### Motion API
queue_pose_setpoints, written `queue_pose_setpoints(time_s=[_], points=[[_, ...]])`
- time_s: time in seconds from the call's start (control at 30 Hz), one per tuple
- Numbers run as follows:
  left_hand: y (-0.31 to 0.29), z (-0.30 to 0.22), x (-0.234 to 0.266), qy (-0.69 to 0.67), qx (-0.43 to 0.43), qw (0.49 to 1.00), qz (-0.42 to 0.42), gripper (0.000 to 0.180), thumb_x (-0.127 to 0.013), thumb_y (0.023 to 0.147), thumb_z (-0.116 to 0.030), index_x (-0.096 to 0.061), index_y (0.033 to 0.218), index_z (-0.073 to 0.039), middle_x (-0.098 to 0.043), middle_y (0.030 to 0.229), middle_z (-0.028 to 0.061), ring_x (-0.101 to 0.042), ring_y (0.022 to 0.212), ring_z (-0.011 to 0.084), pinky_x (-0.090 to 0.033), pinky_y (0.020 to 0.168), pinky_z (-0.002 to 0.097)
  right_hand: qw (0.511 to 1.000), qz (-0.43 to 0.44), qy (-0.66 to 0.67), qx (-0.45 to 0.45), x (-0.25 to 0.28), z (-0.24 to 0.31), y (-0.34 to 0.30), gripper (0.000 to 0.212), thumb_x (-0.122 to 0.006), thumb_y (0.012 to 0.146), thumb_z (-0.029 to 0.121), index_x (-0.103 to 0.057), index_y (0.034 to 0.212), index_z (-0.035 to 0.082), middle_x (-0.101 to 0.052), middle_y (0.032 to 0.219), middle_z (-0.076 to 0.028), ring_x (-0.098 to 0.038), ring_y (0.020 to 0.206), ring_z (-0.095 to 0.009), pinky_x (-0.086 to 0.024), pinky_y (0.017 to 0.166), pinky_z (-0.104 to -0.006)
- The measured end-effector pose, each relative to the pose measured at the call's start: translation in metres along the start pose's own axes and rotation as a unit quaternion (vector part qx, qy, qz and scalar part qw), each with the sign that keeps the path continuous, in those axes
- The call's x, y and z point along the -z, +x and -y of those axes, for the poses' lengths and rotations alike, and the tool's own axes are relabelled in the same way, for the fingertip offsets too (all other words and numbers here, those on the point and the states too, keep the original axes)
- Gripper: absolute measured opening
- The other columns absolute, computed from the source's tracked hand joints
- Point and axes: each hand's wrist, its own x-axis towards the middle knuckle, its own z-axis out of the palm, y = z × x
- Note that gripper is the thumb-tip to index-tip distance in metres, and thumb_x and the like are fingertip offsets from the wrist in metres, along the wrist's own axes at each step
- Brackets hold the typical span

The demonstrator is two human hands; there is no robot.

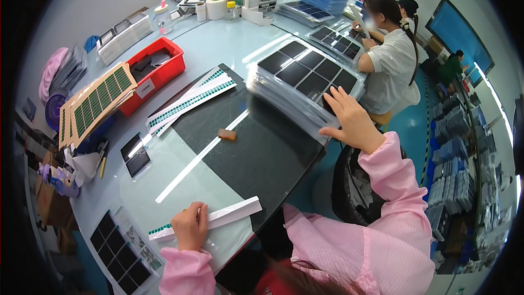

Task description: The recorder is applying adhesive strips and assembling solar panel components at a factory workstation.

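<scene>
My left hand (190, 226) is closed over a white strip of small green stickers (232, 213) near the table's front edge. Its fingers are curled, and whatever they pinch is hidden. Off to the right, my right hand (352, 120) is spread open, fingertips at the near edge of a black gridded panel (305, 68). That panel tops a stack of clear plastic trays (284, 104). A small brown block (227, 134) rests on the dark mat (267, 155) between my hands. More white sticker strips (191, 101) with green tabs lie beyond it.
A red bin (177, 57) holds dark pieces, with green-patterned card sheets (103, 104) leaning beside it. Small black panels (135, 155) and a larger one (117, 254) lie at left. A co-worker (390, 54) sits at far right; a black-lined waste bin (355, 186) stands by the table.
</scene>
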Motion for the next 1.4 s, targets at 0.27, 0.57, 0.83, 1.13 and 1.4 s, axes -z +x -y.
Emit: queue_pose_setpoints(time_s=[0.27, 0.57, 0.83, 1.13, 1.4], points=[[0.001, 0.0, 0.0, -0.012, 0.003, 1.0, -0.004, 0.006, -0.072, 0.092, -0.012, -0.07, 0.087, -0.009, -0.058, 0.059, 0.0092, -0.059, 0.052, 0.0275, -0.042, 0.051, 0.0383, 0.982, 0.006, 0.17, -0.082, 0.016, -0.017, 0.005, 0.055, -0.074, 0.092, 0.033, -0.064, 0.133, -0.001, -0.058, 0.145, -0.024, -0.051, 0.141, -0.038, -0.041, 0.115, -0.0421], [0.002, 0.001, 0.001, -0.015, 0.007, 1.0, -0.006, 0.006, -0.073, 0.091, -0.011, -0.069, 0.086, -0.009, -0.058, 0.057, 0.0082, -0.058, 0.05, 0.0266, -0.042, 0.05, 0.0381, 0.987, 0.022, 0.161, -0.002, 0.028, -0.026, 0.015, 0.045, -0.071, 0.085, 0.017, -0.068, 0.125, -0.004, -0.066, 0.134, -0.024, -0.061, 0.129, -0.039, -0.048, 0.109, -0.0395], [0.003, -0.002, 0.002, -0.016, 0.014, 1.0, 0.006, 0.006, -0.073, 0.09, -0.013, -0.07, 0.087, -0.01, -0.061, 0.059, 0.0092, -0.061, 0.052, 0.0296, -0.044, 0.051, 0.0406, 0.937, -0.161, 0.257, -0.175, -0.009, -0.067, 0.012, 0.036, -0.05, 0.105, 0.023, -0.069, 0.121, -0.002, -0.076, 0.092, -0.017, -0.072, 0.082, -0.018, -0.053, 0.074, -0.0311], [-0.001, 0.004, 0.005, -0.018, 0.031, 0.999, -0.011, 0.006, -0.074, 0.09, -0.013, -0.071, 0.087, -0.009, -0.061, 0.06, 0.0093, -0.061, 0.052, 0.0269, -0.044, 0.051, 0.0388, 0.932, -0.295, 0.166, -0.126, -0.046, -0.062, 0.024, 0.024, -0.075, 0.096, 0.022, -0.062, 0.091, 0.002, -0.069, 0.081, -0.023, -0.071, 0.081, -0.043, -0.053, 0.063, -0.0417], [0.004, 0.0, 0.008, -0.052, -0.003, 0.999, 0.009, 0.007, -0.076, 0.09, -0.016, -0.074, 0.087, -0.01, -0.065, 0.062, 0.0099, -0.064, 0.054, 0.0262, -0.048, 0.052, 0.0364, 0.899, -0.411, 0.086, 0.125, 0.041, 0.061, 0.075, 0.026, -0.067, 0.096, -0.003, -0.071, 0.121, 0.004, -0.077, 0.094, -0.01, -0.072, 0.074, -0.02, -0.053, 0.064, -0.0301]])
